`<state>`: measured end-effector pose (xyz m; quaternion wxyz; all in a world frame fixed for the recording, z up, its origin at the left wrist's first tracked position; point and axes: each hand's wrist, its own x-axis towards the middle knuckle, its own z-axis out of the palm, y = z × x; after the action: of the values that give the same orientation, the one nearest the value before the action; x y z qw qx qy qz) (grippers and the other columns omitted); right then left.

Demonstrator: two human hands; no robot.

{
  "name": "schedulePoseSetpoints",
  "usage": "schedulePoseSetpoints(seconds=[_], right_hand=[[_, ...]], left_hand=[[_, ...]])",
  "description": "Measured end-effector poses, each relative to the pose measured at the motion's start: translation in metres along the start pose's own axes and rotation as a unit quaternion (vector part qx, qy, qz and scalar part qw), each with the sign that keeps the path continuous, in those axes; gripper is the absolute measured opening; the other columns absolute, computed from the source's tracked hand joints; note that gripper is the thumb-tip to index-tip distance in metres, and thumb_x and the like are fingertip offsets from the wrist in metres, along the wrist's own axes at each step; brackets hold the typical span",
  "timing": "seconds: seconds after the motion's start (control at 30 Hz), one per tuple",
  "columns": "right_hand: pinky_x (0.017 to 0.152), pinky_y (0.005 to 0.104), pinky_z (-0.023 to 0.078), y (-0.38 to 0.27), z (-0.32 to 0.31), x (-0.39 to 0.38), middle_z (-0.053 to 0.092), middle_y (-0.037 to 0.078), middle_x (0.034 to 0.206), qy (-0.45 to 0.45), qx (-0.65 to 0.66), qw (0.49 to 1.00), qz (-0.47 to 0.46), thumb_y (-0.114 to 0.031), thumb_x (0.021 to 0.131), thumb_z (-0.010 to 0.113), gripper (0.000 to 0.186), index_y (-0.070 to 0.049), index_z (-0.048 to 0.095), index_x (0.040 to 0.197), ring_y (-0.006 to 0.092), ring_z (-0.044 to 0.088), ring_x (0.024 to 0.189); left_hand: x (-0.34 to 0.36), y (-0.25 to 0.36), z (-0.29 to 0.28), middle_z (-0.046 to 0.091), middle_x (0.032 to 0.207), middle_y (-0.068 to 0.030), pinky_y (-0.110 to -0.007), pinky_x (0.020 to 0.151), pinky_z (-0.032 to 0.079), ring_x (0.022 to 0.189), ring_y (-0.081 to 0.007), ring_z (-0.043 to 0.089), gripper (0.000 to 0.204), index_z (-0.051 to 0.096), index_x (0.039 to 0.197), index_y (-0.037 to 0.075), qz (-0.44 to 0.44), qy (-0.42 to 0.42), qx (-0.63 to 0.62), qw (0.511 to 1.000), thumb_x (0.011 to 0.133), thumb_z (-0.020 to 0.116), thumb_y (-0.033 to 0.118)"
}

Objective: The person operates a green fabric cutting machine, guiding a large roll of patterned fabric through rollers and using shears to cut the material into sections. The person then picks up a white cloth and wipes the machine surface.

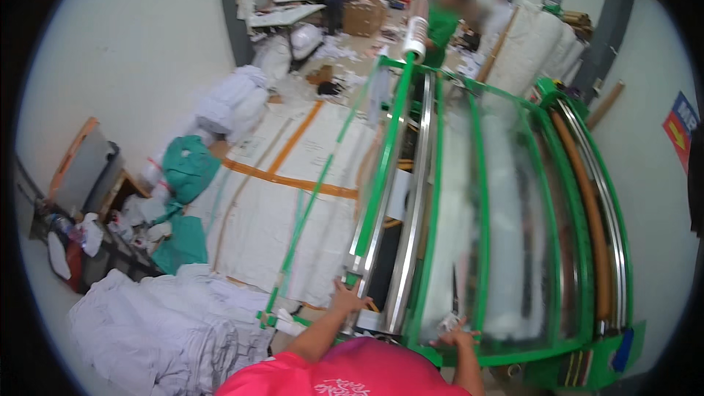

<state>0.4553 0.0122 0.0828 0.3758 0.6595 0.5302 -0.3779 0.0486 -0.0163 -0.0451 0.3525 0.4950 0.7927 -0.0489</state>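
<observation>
White sheeting [265, 238] lies left of a green machine [485, 209]; the left hand [350, 299], fingers spread, touches its near end; whether the right hand [457, 336] grips is unclear.

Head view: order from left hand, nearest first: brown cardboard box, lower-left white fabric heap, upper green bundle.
1. White fabric heap, left of the left hand
2. Upper green bundle, farther off, left
3. Brown cardboard box, far background
</observation>
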Motion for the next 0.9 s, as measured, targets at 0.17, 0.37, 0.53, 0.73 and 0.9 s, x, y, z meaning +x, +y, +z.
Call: schedulePoseSetpoints(seconds=[0.17, 0.37, 0.53, 0.73, 0.9], right_hand=[[0.127, 0.0865, 0.01, 0.008, 0.0, 0.01, -0.042, 0.009, 0.18, -0.025, -0.009, 0.998, 0.051, -0.093, 0.065, 0.085, 0.163, -0.031, -0.012, 0.18, 0.0714, -0.019, 0.159], [0.129, 0.0841, 0.009, 0.003, 0.002, 0.029, -0.035, 0.007, 0.184, 0.011, 0.036, 0.997, 0.071, -0.084, 0.066, 0.092, 0.168, -0.024, -0.016, 0.18, 0.0685, -0.018, 0.161], [0.129, 0.0833, 0.012, 0.0, -0.012, 0.015, -0.048, 0.006, 0.177, -0.03, 0.013, 0.998, 0.058, -0.088, 0.064, 0.09, 0.174, -0.023, -0.027, 0.176, 0.0707, -0.02, 0.159], [0.129, 0.0835, 0.013, -0.005, -0.014, 0.006, -0.045, 0.009, 0.178, -0.023, 0.011, 0.998, 0.051, -0.088, 0.064, 0.09, 0.174, -0.023, -0.026, 0.176, 0.0701, -0.019, 0.16], [0.127, 0.0861, 0.01, -0.003, -0.01, 0.004, -0.041, 0.008, 0.181, -0.005, 0.029, 0.998, 0.059, -0.085, 0.067, 0.09, 0.165, -0.026, -0.015, 0.18, 0.0714, -0.016, 0.16]], left_hand=[[-0.001, 0.023, -0.008, -0.013, 0.181, -0.0398, -0.083, 0.124, 0.025, 0.169, -0.0586, -0.008, 0.109, 0.014, 0.179, 0.051, 0.018, -0.008, 0.0, 1.0, 0.089, 0.053, 0.098], [0.008, 0.01, -0.01, -0.016, 0.18, -0.041, -0.084, 0.123, 0.026, 0.169, -0.0579, -0.009, 0.115, 0.013, 0.18, 0.049, 0.019, 0.016, 0.0, 1.0, 0.086, 0.057, 0.099], [0.003, 0.014, -0.01, -0.017, 0.179, -0.042, -0.083, 0.122, 0.027, 0.169, -0.0579, -0.009, 0.119, 0.011, 0.18, 0.048, 0.019, 0.014, 0.014, 1.0, 0.084, 0.061, 0.098], [0.0, 0.014, -0.012, -0.01, 0.18, -0.0425, -0.08, 0.124, 0.028, 0.17, -0.0572, -0.007, 0.121, 0.005, 0.18, 0.049, 0.008, -0.002, 0.027, 1.0, 0.085, 0.065, 0.094], [-0.002, 0.019, -0.018, -0.007, 0.181, -0.0408, -0.078, 0.125, 0.028, 0.17, -0.0561, -0.007, 0.12, 0.004, 0.18, 0.049, 0.021, -0.001, 0.037, 0.999, 0.086, 0.065, 0.093]])
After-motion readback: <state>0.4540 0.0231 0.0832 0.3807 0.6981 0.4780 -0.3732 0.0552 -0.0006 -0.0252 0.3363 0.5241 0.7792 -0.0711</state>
